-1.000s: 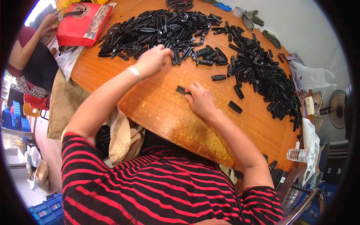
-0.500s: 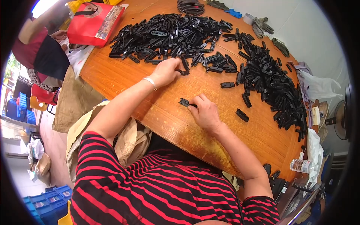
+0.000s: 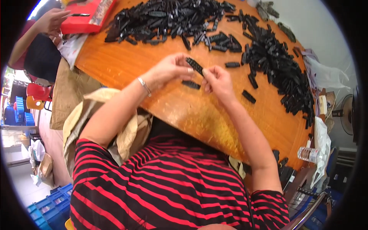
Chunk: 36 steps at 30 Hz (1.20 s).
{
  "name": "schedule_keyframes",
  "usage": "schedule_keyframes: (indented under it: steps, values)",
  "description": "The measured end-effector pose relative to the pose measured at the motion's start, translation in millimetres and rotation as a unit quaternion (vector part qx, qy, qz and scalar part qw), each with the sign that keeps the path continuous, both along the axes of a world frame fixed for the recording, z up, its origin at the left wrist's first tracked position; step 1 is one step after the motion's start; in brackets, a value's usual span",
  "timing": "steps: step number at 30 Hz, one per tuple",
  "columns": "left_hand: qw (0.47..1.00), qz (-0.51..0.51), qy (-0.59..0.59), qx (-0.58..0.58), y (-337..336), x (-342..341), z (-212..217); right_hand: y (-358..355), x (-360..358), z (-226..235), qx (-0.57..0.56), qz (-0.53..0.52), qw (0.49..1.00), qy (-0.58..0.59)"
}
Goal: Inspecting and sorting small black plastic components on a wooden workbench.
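We see one black part (image 3: 195, 66) held up just above the table (image 3: 184, 119), slanting between the two hands. The right hand (image 3: 217, 82) has thumb and fingers closed on its lower end, a pinch that, we judge, keeps most of its length uncovered and its ridged face in view. The left hand (image 3: 170, 71) curls its fingers at the upper end, its thumb just beside it; blur blurs the contact, so we cannot tell whether it truly grips or only steadies. Holding a slim piece by its ends, we think, lets it be tilted or turned with little effort. Beneath the hands a second piece (image 3: 191, 84) lies flat on the wood, untouched as far as we can see, and close enough, we suppose, to be within easy reach of either hand. Farther off we find the left heap (image 3: 165, 21) and the right heap (image 3: 272, 65), set apart with a few strays (image 3: 248, 96) near the right one; the gap probably keeps the two lots from mixing. Both heaps lie beyond the hands, which leaves the near side of the table for handling. At the upper left, a co-worker's hand (image 3: 53, 19) holds a thin dark piece (image 3: 79, 15) near the red bag (image 3: 82, 26).
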State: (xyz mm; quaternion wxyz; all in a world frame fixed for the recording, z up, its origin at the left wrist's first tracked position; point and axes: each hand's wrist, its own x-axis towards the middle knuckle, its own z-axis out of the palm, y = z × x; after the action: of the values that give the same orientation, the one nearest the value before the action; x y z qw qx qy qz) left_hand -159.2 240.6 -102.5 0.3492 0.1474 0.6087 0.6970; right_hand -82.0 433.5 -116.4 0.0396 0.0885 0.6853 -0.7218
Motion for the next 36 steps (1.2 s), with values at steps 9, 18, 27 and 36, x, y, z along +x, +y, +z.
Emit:
schedule_keyframes:
  steps: [9,18,27,36]
  values:
    - [0.989,0.037,0.052,-0.136,-3,6,-13,-1,6,5,0.135,0.080,0.983,-0.091]
    - [0.977,0.073,0.065,-0.189,2,14,-28,-5,4,-11,0.141,0.060,0.984,-0.090]
    - [0.959,0.021,0.092,-0.268,3,5,-26,-5,-10,9,0.180,0.118,0.960,-0.181]
    - [0.917,0.021,0.196,-0.347,5,3,-41,5,-16,5,0.230,0.149,0.946,-0.170]
